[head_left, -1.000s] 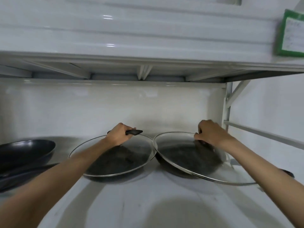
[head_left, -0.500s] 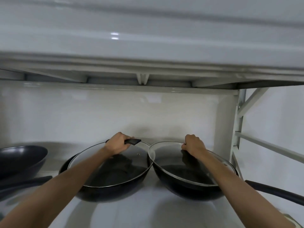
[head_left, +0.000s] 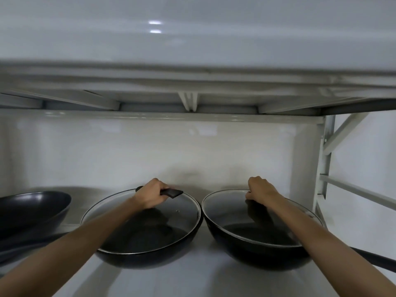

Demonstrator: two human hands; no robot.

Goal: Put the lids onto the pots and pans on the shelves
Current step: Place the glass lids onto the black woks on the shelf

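Observation:
Two black woks stand side by side on the white shelf. A glass lid covers the left wok; my left hand is closed around its black handle. Another glass lid lies on the right wok, and my right hand grips its handle, which the fingers hide. Both lids look level on their rims.
A third black wok without a lid stands at the far left, its long handle reaching toward me. The right wok's handle sticks out to the right. The upper shelf hangs close overhead, and a shelf post stands at the right.
Both lids came down from a tilt above the woks and now rest on them. The right hand moved inward and back with its lid. The view tilted lower.

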